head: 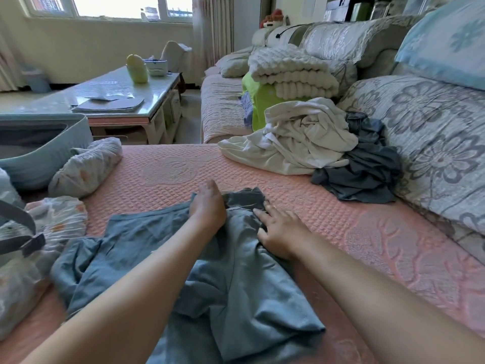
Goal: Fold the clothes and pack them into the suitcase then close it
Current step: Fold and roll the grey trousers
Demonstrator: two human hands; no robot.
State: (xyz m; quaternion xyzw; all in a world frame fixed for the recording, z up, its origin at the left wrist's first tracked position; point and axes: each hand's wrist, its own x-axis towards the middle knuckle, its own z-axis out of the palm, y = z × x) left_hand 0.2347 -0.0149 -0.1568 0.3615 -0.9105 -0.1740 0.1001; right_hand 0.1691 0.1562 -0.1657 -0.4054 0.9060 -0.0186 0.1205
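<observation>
A grey-blue garment [147,248] lies crumpled on the pink sofa cover [168,169] in front of me. My left hand [208,208] lies flat on its far edge, fingers straight. My right hand [279,227] presses on the cloth just to the right, fingers spread. A pale blue suitcase [39,153] stands open at the left. A rolled patterned garment [86,166] lies beside the suitcase, and another patterned one [56,219] sits nearer me. A pile of white clothes [296,143] and dark grey clothes [367,169] waits at the right.
A grey strap with a buckle [29,243] crosses the lower left. A folded white blanket [291,72] sits on a green item [265,101] farther along the sofa. A glass coffee table [118,95] with papers and a yellow container stands beyond. Floral cushions [433,143] line the right.
</observation>
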